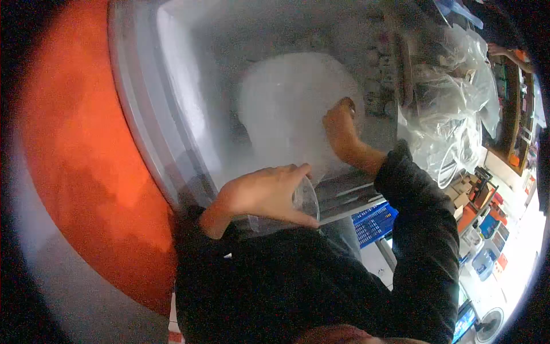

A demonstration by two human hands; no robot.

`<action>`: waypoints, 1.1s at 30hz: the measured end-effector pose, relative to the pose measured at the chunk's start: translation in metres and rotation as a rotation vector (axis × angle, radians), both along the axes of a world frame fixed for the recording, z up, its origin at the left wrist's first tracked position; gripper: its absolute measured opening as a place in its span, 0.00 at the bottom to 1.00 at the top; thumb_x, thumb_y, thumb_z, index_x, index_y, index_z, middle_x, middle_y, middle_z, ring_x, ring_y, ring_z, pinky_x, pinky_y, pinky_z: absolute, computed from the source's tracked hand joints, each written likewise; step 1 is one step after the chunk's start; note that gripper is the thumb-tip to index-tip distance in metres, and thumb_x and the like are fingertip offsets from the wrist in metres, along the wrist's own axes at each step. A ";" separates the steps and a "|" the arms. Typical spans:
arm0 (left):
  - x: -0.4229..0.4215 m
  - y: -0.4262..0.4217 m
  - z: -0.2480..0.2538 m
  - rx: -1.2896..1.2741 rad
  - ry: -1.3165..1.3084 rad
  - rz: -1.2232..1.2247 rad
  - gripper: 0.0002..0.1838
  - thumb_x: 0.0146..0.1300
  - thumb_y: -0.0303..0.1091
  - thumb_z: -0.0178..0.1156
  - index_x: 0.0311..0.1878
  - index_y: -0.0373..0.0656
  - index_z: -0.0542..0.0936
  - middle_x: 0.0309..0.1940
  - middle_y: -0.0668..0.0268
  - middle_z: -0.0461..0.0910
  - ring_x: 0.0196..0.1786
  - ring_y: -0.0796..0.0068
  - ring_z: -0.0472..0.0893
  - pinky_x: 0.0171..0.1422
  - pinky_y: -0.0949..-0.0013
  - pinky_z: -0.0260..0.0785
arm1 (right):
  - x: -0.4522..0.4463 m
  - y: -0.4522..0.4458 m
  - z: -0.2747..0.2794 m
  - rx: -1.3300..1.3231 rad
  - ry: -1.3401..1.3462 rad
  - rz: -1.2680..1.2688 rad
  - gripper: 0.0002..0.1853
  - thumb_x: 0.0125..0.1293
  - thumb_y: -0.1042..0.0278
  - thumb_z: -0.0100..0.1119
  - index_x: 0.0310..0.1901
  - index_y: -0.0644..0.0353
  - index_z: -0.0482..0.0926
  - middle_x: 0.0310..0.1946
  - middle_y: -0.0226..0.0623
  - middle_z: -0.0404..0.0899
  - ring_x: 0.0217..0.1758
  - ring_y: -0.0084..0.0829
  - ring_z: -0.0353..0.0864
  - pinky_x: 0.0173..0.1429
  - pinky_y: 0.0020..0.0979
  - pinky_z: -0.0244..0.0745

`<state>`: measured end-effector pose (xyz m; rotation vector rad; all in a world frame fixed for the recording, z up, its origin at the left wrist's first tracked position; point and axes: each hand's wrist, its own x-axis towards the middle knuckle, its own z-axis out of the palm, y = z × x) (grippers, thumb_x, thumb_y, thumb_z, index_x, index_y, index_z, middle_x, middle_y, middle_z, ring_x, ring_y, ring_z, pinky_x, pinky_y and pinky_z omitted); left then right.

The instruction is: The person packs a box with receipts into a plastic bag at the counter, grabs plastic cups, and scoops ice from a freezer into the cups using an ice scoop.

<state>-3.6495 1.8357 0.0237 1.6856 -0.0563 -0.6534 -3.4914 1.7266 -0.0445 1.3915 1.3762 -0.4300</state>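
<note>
My left hand (260, 195) is wrapped around a clear plastic cup (306, 199), which is tilted with its round rim facing right. My right hand (344, 129) is reaching into a deep grey-walled bin (186, 94), its fingers curled in and their tips partly hidden. Whether those fingers hold something, I cannot make out. A pale white mass (292, 97) fills the middle of the bin, just left of my right hand; its material is blurred. The cup is over the bin's near edge, close to my body.
A broad orange surface (74, 132) curves along the left. Crumpled clear plastic bags (452, 109) hang at the right beside the bin. A blue slotted crate (375, 222) sits below my right forearm. Shelves, a fan (490, 327) and another person's arm (510, 55) show farther right.
</note>
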 end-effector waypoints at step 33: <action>0.020 -0.013 -0.009 -0.148 -0.026 0.011 0.43 0.44 0.64 0.65 0.52 0.38 0.67 0.47 0.47 0.73 0.51 0.52 0.74 0.55 0.60 0.67 | 0.013 -0.025 -0.083 0.266 0.844 -0.593 0.19 0.51 0.46 0.58 0.39 0.49 0.80 0.37 0.37 0.80 0.43 0.42 0.78 0.47 0.44 0.71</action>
